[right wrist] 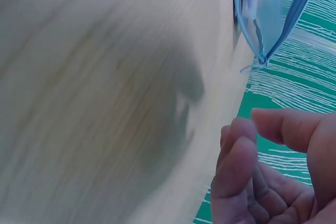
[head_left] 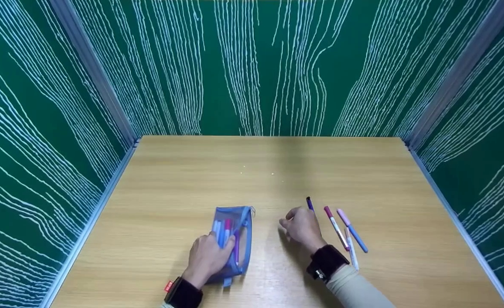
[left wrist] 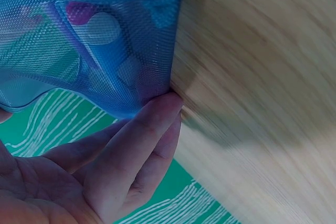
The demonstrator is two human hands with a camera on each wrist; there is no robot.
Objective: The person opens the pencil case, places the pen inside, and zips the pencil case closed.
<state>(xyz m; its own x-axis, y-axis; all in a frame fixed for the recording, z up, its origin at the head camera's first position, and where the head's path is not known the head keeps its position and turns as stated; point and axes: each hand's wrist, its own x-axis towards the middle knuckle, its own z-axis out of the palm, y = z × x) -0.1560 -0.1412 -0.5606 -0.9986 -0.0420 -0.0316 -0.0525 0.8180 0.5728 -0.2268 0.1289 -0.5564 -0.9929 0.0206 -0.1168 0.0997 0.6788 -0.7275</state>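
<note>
A person's left hand (head_left: 207, 259) clamps a blue mesh pencil pouch (head_left: 248, 244) at lower center, apparently to steady it, while the loosely curled, empty right hand (head_left: 304, 229) hovers beside scattered markers (head_left: 336, 226), lower right.

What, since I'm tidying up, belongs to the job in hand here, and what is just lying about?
Seemingly part of the job:
pouch, held by the left hand
pens inside
four loose pens near the right hand

Probably just lying about:
white specks on the table
</note>
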